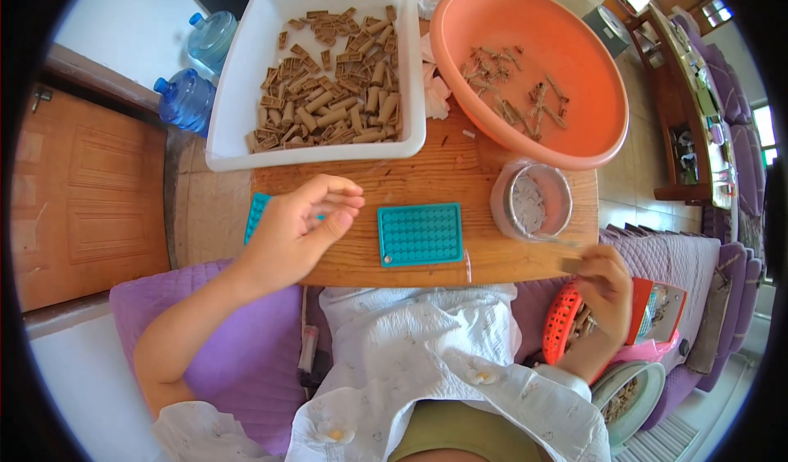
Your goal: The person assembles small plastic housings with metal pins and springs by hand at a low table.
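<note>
My left hand (305, 228) is over the table's left part, fingers bent and the thumb apart from them. Nothing shows in its grasp. Partly hidden behind it lies a teal tray (256, 214). Just to its right, a second teal tray (420, 230) with rows of small round hollows lies flat, a small silvery disc in its near left corner. My right hand (606, 280) hovers past the table's near right edge, blurred, its fingers pinched on a small brown piece (570, 266). A clear jar (506, 207) of small greyish-white pieces stands beyond it.
A white tub (231, 117) of brown plastic pieces stands at the far left. An orange basin (574, 76) with small tan parts is far right. Beside my right forearm are a red basket (561, 322) and a pale bowl (648, 388). Two blue water jugs (187, 101) stand beyond the table.
</note>
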`<state>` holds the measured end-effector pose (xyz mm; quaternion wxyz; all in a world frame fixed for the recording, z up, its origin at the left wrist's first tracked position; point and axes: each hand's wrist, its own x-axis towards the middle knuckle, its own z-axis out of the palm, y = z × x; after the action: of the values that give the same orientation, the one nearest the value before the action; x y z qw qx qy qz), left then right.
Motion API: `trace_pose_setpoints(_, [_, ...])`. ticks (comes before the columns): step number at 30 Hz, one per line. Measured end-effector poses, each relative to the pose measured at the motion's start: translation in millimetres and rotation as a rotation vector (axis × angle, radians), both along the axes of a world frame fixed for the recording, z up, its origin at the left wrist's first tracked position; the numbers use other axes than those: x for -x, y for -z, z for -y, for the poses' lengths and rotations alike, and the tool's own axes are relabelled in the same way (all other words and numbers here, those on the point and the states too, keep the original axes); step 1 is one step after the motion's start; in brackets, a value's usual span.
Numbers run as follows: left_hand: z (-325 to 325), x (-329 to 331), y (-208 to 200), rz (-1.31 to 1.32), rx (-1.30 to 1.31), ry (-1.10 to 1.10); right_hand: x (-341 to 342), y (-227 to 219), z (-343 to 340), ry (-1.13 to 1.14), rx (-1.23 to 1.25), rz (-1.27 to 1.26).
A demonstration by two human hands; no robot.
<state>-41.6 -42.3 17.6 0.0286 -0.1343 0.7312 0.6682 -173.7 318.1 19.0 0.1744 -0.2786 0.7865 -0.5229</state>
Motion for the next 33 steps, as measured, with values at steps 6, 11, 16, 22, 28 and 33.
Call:
trace_pose_setpoints(6, [62, 69, 18, -0.064, 0.909, 0.101, 11, 2, -110, 0.111, -0.81, 0.013])
trace_pose_setpoints(11, [116, 138, 76, -0.1, 1.351, 0.275, 29, 28, -136, 0.24, -1.09, -0.221])
trace_pose_setpoints(16, [117, 169, 104, 0.012, 1.457, 0.394, 99, -8, -37, 0.34, -0.71, -0.422])
trace_pose_setpoints(22, [127, 174, 114, -0.127, 1.541, 0.419, 207, 11, 77, -0.079, -0.215, -0.449])
trace_pose_setpoints(28, [107, 162, 85, -0.104, 1.259, 0.109, 310, 82, 140, -0.138, -0.905, -0.357])
trace_pose_setpoints(33, [96, 121, 54, -0.057, 0.889, -0.114, 326, 112, 151, -0.487, -1.163, -0.662])
